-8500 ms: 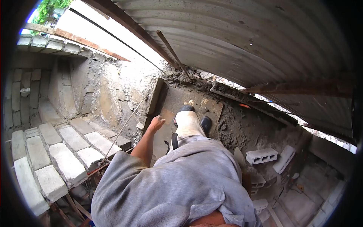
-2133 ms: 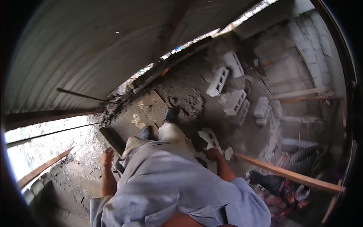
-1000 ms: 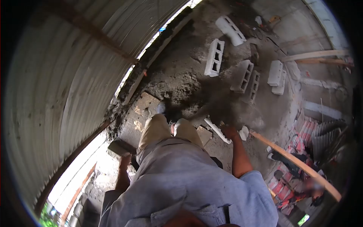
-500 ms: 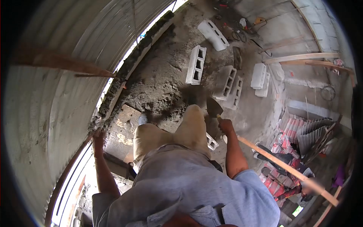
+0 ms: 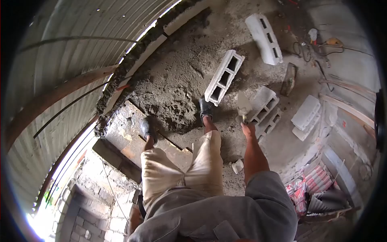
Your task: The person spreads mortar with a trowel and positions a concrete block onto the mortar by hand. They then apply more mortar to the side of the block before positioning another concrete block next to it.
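Note:
My right hand (image 5: 248, 129) is closed round the handle of a pointed trowel (image 5: 243, 104), its blade directed away from me. The trowel is over the floor, just left of a pair of hollow concrete blocks (image 5: 263, 99). Ahead of my right shoe another hollow block (image 5: 225, 76) lies with its openings showing. Wet grey mortar (image 5: 173, 107) is heaped in front of my feet. Of my left arm (image 5: 135, 220) only a bit of skin shows beside my body; the hand itself is hidden.
A low course of blocks (image 5: 141, 60) runs along the corrugated metal wall (image 5: 76, 52). A mortar-smeared board (image 5: 125, 129) lies by my left foot. More blocks stand farther off (image 5: 266, 40) and at the right (image 5: 306, 115). Red-and-white bags (image 5: 316, 179) are piled lower right.
My left hand has come away from the top of the low wall and dropped out of sight. My right arm now reaches farther forward with the trowel. The view has shifted.

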Demonstrator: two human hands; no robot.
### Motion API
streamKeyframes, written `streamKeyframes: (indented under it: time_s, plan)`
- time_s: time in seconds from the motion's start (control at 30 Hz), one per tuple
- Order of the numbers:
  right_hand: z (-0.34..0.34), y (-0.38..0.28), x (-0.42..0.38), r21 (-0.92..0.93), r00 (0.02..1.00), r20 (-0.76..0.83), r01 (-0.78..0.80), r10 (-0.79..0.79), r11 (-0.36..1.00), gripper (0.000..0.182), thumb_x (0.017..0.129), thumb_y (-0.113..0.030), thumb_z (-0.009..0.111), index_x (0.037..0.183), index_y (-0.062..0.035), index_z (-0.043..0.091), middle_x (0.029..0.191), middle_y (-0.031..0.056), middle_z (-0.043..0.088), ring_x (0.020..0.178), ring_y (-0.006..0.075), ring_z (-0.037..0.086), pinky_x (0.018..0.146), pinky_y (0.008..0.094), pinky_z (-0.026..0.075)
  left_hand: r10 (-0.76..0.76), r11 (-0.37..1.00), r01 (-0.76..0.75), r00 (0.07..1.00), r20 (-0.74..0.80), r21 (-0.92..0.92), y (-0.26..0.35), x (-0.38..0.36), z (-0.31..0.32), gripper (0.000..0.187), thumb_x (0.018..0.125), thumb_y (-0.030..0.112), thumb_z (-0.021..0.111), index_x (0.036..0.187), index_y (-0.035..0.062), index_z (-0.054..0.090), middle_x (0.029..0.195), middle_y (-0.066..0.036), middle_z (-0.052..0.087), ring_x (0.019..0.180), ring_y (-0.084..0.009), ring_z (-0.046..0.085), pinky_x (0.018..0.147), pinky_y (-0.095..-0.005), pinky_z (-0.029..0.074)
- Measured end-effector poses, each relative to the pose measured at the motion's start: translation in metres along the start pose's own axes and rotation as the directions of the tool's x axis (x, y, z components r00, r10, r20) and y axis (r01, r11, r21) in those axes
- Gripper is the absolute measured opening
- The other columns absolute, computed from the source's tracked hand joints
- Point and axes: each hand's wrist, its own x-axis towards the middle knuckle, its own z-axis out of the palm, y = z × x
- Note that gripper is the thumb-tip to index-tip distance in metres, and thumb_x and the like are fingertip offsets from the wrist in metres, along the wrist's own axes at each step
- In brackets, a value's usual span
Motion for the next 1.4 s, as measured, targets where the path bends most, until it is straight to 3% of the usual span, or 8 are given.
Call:
streamKeyframes:
  time_s: [0.37,0.5,0.57,0.73,0.9,1.1,1.17,1.4]
  plan:
    - [0.090,-0.158,0.218,0.630,0.979,-0.105,-0.070,0.174,0.773,0.058,0.081,-0.057,0.065,0.099,-0.0020,0.069,0.099,0.0229,0.070,0.094,0.0409,0.063,0.084,0.0463,0.047,-0.300,0.940,0.335,0.906,0.299,-0.071,0.125,-0.044,-0.032,0.023,0.093,0.020,0.056,0.111,0.0059,0.061,0.083,-0.006,0.064,0.071,-0.0163,0.064,0.057,-0.0352,0.051]
    - [0.172,-0.138,0.305,0.251,0.958,-0.245,-0.087,0.151,0.964,0.049,0.084,-0.052,0.061,0.088,-0.0044,0.072,0.093,0.0185,0.072,0.087,0.0353,0.067,0.078,0.0473,0.051,-0.440,0.480,0.482,0.855,0.273,-0.733,0.127,-0.051,-0.009,0.013,0.090,0.024,0.060,0.095,0.0135,0.065,0.084,-0.003,0.062,0.065,-0.0169,0.060,0.054,-0.0311,0.048]
    - [0.149,-0.137,0.305,-0.010,0.972,-0.159,-0.175,0.171,0.985,0.054,0.085,-0.055,0.056,0.091,-0.0047,0.074,0.095,0.0189,0.072,0.090,0.0351,0.069,0.080,0.0470,0.053,0.210,0.923,-0.239,0.969,0.128,0.302,0.113,-0.064,0.034,0.030,0.087,0.026,0.064,0.113,0.0111,0.065,0.101,-0.003,0.068,0.084,-0.0162,0.066,0.069,-0.0305,0.054]
    - [0.112,-0.112,0.303,-0.439,0.955,0.141,0.296,-0.260,0.849,0.055,0.093,-0.048,0.043,0.101,-0.0025,0.073,0.110,0.0222,0.069,0.103,0.0372,0.067,0.089,0.0482,0.051,-0.088,0.822,0.215,0.963,0.256,-0.527,0.129,-0.126,0.107,0.040,0.082,0.024,0.070,0.120,0.0136,0.066,0.110,-0.003,0.069,0.096,-0.0153,0.066,0.075,-0.0278,0.056]
    - [0.009,-0.132,0.216,-0.336,0.978,-0.144,0.093,-0.149,0.937,0.048,0.085,-0.042,0.053,0.083,0.0020,0.073,0.090,0.0238,0.071,0.081,0.0394,0.070,0.072,0.0488,0.054,-0.376,-0.249,0.772,0.479,0.793,-0.584,0.132,-0.143,0.123,0.047,0.076,0.036,0.074,0.115,0.0131,0.062,0.107,-0.007,0.067,0.093,-0.0223,0.064,0.071,-0.0350,0.056]
    - [-0.096,-0.173,0.045,-0.099,0.969,-0.062,0.233,-0.239,0.968,0.046,0.070,-0.015,0.067,0.106,0.0129,0.062,0.105,0.0329,0.066,0.101,0.0466,0.064,0.088,0.0496,0.051,-0.174,-0.441,-0.177,0.979,-0.110,-0.880,0.092,-0.073,0.227,0.022,0.083,0.023,0.064,0.101,0.0116,0.069,0.102,-0.007,0.067,0.092,-0.0242,0.065,0.074,-0.0367,0.055]
    - [-0.123,-0.205,-0.022,-0.255,0.985,-0.024,0.161,-0.172,0.954,0.038,0.069,-0.014,0.066,0.098,0.0103,0.066,0.100,0.0330,0.067,0.097,0.0486,0.064,0.085,0.0514,0.051,-0.105,0.931,-0.015,0.946,-0.308,-0.364,0.086,-0.006,0.209,0.019,0.087,0.023,0.060,0.097,0.0107,0.070,0.108,-0.013,0.067,0.098,-0.0314,0.064,0.084,-0.0403,0.053]
    - [-0.117,-0.267,-0.164,-0.633,0.782,0.149,0.546,-0.606,0.549,0.019,0.066,-0.009,0.068,0.079,0.0040,0.067,0.081,0.0287,0.067,0.082,0.0482,0.065,0.076,0.0546,0.052,-0.312,0.458,-0.173,0.887,-0.340,-0.872,0.077,0.115,0.014,0.039,0.093,0.030,0.060,0.123,0.0053,0.064,0.121,-0.017,0.066,0.108,-0.0313,0.064,0.095,-0.0386,0.050]
